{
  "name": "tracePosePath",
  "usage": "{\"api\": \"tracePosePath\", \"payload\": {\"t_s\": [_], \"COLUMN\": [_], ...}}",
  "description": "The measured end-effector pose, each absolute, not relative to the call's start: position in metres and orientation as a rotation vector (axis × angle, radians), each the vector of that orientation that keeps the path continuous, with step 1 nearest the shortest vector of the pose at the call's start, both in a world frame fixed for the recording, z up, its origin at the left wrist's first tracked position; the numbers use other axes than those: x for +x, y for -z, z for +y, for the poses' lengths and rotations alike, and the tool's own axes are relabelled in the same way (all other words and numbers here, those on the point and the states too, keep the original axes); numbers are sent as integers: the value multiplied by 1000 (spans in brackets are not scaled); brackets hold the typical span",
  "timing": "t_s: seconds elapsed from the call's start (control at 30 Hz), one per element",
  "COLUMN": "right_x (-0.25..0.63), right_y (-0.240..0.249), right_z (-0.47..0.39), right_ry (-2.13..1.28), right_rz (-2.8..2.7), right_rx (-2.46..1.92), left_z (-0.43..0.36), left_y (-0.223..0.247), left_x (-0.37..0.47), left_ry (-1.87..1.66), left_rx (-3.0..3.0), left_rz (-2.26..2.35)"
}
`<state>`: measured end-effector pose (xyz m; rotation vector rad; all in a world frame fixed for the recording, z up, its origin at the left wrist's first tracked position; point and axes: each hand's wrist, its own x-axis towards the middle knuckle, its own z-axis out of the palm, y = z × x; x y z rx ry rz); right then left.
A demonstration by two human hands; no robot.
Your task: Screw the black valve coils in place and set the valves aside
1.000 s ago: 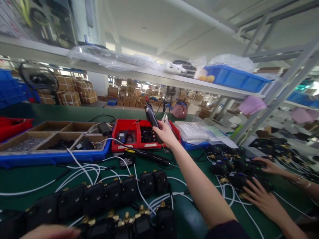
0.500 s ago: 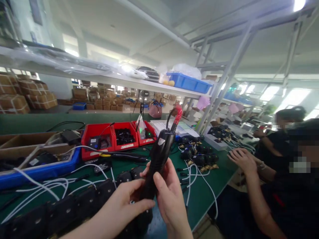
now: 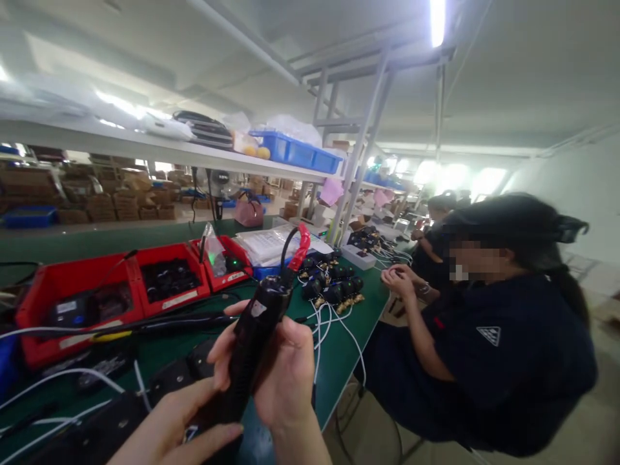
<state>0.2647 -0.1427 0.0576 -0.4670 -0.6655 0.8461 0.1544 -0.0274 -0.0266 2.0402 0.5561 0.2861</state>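
A bright ceiling tube (image 3: 436, 19) glares overhead; far windows blow out, edges bend, motion blur softens everything.

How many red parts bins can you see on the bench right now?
3, side by side on the green bench: a large red bin at left, a middle one holding black parts, a small one at right. More may lie beyond the left edge.

Green bench (image 3: 339, 352): red bins (image 3: 72, 303) at 9 o'clock, white cables (image 3: 334, 323) centre, black parts (image 3: 334, 290) toward 1 o'clock.
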Motion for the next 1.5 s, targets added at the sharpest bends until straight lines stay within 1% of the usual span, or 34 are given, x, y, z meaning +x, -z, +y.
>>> {"api": "tracePosePath", "payload": {"t_s": [0.1,0.2,0.3,0.43,0.5,0.57,0.73,0.93,1.17,1.37,1.5], "right_x": [266,268,269,269,268,268,275,278,269,265,268], "right_y": [-56,-49,-36,-16,-8,-4,-8,-4,-4,-7,-5], "right_z": [-147,-147,-144,-144,-143,-139,-121,-112,-112,-110,-109], "right_ry": [-772,-511,-186,84,93,52,-83,-54,-19,-19,-62], "right_rz": [-680,-619,-566,-626,-652,-686,-820,-795,-787,-803,-837], "right_rx": [-488,-623,-670,-658,-657,-648,-630,-838,-1027,-948,-814], "left_z": [-43,-45,-27,13,28,35,29,38,63,67,68], "left_y": [-17,-41,-43,-27,-16,-5,16,27,26,28,31], "left_x": [162,170,174,169,166,165,173,180,186,190,190], "left_ry": [-118,-132,-160,-288,-280,-199,-108,-70,-55,-58,-23], "left_rx": [2063,2072,2152,2287,2420,2551,2675,2552,2339,2255,2198], "left_rz": [466,289,197,327,406,464,572,599,339,336,375]}}
